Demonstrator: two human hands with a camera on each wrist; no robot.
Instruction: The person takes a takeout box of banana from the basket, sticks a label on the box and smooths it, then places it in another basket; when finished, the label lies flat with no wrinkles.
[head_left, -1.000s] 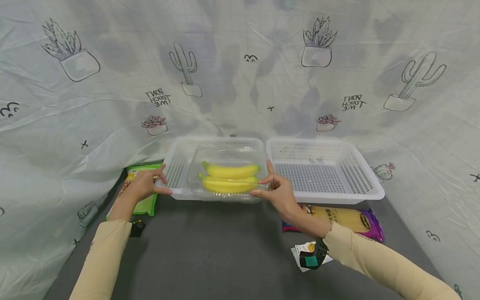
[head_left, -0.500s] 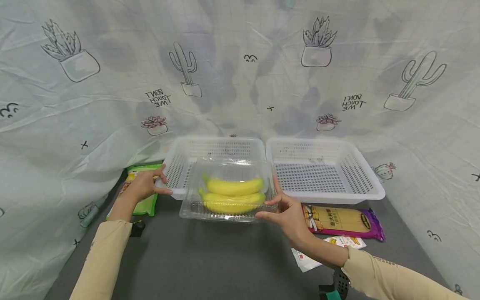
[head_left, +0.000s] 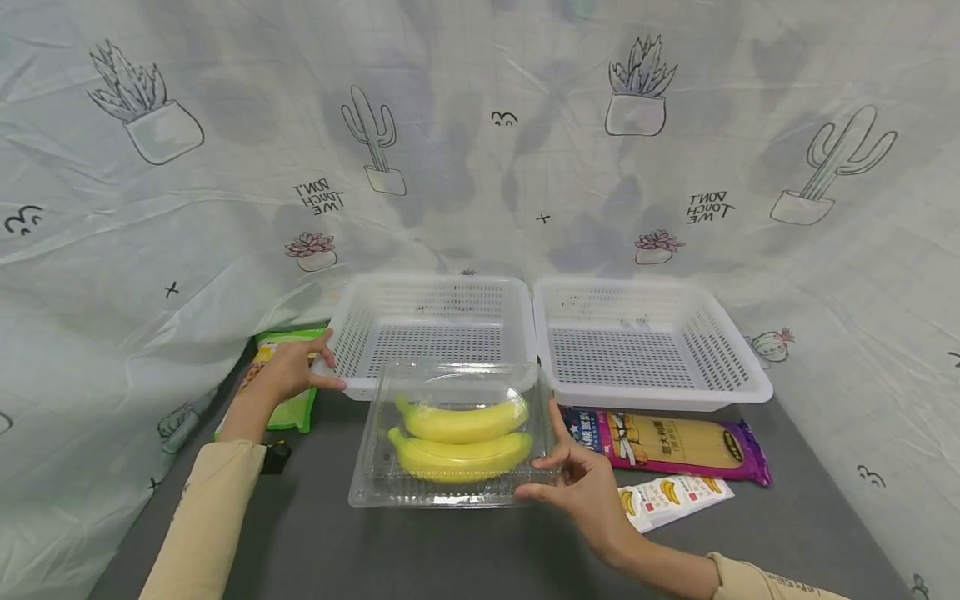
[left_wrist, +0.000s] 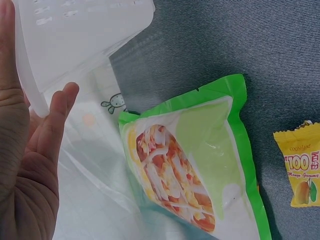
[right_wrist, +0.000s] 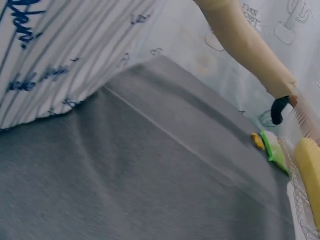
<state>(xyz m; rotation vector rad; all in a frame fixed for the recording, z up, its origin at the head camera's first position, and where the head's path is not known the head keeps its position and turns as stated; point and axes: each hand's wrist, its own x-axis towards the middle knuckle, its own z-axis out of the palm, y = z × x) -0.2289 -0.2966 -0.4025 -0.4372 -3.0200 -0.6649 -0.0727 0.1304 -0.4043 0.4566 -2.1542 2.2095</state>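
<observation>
My right hand [head_left: 588, 492] holds the right side of a clear plastic clamshell box [head_left: 367, 487], thumb at its front edge. Two yellow bananas [head_left: 461, 458] lie inside the box, which stands in front of the left white basket [head_left: 435, 292]. At that basket's left end, my left hand [head_left: 285, 371] grips the rim between thumb and fingers. The left wrist view has this hand [left_wrist: 35, 155] at the basket edge [left_wrist: 90, 40], above a green food bag [left_wrist: 185, 175]. In the right wrist view only the box's side and a banana [right_wrist: 309, 170] appear; the hand is out of sight.
A second white basket [head_left: 652, 392] adjoins the first on the right. Before it lie a purple spaghetti packet [head_left: 675, 446] and banana-print paper [head_left: 675, 500]. A small yellow mango gummy packet [left_wrist: 302, 167] lies near the green bag. A printed curtain [head_left: 480, 167] hangs behind.
My right hand has drawn the clamshell box with the bananas out of the left basket and toward me. My left hand has stayed on the basket rim.
</observation>
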